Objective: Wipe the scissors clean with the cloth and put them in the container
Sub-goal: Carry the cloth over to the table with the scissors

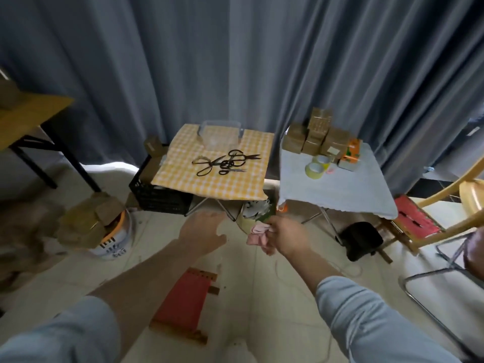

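Several black scissors (225, 162) lie in a heap on the small table with a yellow checked cover (183, 179). Behind them, at the table's far edge, stands a clear plastic container (220, 132). My right hand (286, 235) holds a crumpled pink cloth (258, 235) below the table's near edge. My left hand (203, 230) hovers open beside it, fingers stretched toward the table, touching nothing. Both hands are short of the scissors.
A second small table with a pale blue cover (340, 184) on the right carries cardboard boxes (314, 137) and tape rolls (315, 170). A black crate (157, 195) stands left of the checked table. A red stool (186, 297) lies on the floor below my arms; a wooden chair (445, 205) is at right.
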Tool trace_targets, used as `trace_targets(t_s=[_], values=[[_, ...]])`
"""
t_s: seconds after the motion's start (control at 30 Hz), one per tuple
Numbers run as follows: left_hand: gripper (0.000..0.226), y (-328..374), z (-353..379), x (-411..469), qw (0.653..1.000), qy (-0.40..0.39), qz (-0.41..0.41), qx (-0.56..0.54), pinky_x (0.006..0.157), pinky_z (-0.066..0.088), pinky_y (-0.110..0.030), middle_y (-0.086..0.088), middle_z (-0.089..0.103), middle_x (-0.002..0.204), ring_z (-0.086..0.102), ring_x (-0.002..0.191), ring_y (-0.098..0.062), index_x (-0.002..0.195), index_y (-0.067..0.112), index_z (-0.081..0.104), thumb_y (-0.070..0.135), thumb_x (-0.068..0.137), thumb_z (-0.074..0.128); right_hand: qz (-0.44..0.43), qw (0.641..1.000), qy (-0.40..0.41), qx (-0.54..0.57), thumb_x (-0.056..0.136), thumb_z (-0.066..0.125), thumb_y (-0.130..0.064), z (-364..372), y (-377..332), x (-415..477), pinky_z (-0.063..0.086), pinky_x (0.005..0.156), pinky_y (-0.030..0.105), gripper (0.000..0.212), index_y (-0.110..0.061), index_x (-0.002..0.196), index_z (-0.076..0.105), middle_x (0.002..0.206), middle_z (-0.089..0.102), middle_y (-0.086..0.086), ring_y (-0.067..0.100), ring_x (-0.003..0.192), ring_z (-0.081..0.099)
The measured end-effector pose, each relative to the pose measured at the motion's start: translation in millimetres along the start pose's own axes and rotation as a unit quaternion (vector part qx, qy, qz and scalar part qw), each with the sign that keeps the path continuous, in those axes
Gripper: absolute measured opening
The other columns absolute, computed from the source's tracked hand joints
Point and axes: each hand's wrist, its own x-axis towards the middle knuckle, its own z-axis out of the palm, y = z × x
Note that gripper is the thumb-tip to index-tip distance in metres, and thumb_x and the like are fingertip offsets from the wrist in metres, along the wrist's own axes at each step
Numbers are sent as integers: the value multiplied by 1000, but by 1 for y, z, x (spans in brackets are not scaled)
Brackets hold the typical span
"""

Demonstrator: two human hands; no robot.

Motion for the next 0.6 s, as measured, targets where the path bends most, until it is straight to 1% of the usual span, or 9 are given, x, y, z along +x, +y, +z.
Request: trace_targets(t_s=[0.07, 0.1, 0.2, 0.27, 0.33, 0.4, 0.53, 0.6], values=[[65, 1, -4, 26, 1000, -11, -12, -5, 111, 30, -34, 2, 32, 152, 27, 140, -18, 148, 25, 26, 41, 91, 52, -8, 1000, 0, 7, 78, 63, -13, -9, 6, 28, 39, 62, 23, 25, -18, 101, 69, 100, 67, 5, 22, 89, 63], [65, 0, -5, 42, 1000, -14, -14, -10, 111, 30, -34, 1, 31, 152, 26, 141, -19, 149, 24, 26, 41, 92, 52, -9, 1000, -3, 12, 79, 61, -13, -12, 11, 45, 40, 61, 23, 24, -18, 100, 70, 98, 67, 5, 20, 87, 62], [64, -6, -11, 97, 999, -3, -14, -31, 109, 33, -33, -1, 35, 150, 31, 138, -19, 147, 21, 30, 38, 91, 54, -2, 1000, -2, 5, 81, 58, -16, -19, 21, 106, 44, 72, 28, 25, -21, 103, 69, 103, 64, 6, 24, 96, 62], [65, -15, -19, 132, 999, -12, -29, -40, 109, 32, -35, -3, 33, 151, 29, 139, -21, 149, 20, 26, 39, 92, 53, 10, 1000, 3, 28, 81, 57, -18, -23, 23, 150, 45, 70, 30, 21, -20, 98, 70, 99, 65, 7, 27, 93, 62], [68, -25, -26, 159, 997, -40, -57, -44, 112, 28, -36, -5, 25, 155, 23, 142, -23, 151, 20, 18, 40, 95, 50, 14, 999, -6, 38, 82, 56, -18, -28, 21, 185, 47, 70, 30, 18, -21, 94, 70, 94, 68, 7, 26, 88, 63], [69, -36, -33, 186, 994, -57, -80, -50, 114, 26, -37, -4, 20, 157, 19, 144, -23, 152, 20, 15, 40, 96, 48, 18, 999, -18, 43, 84, 56, -18, -32, 18, 220, 50, 73, 31, 20, -21, 98, 70, 97, 68, 6, 24, 89, 63], [63, -59, -49, 237, 991, -70, -103, -54, 111, 32, -35, -5, 24, 155, 24, 142, -22, 151, 19, 18, 36, 97, 47, 11, 998, -49, 46, 88, 55, -19, -38, 14, 281, 46, 70, 27, 22, -19, 106, 68, 104, 68, 6, 25, 94, 63], [63, -71, -55, 264, 989, -71, -118, -58, 109, 34, -35, -7, 23, 155, 22, 142, -22, 151, 19, 19, 37, 96, 47, 1, 998, -57, 33, 90, 54, -19, -41, 12, 312, 48, 75, 30, 24, -19, 110, 66, 107, 67, 6, 25, 97, 62]])
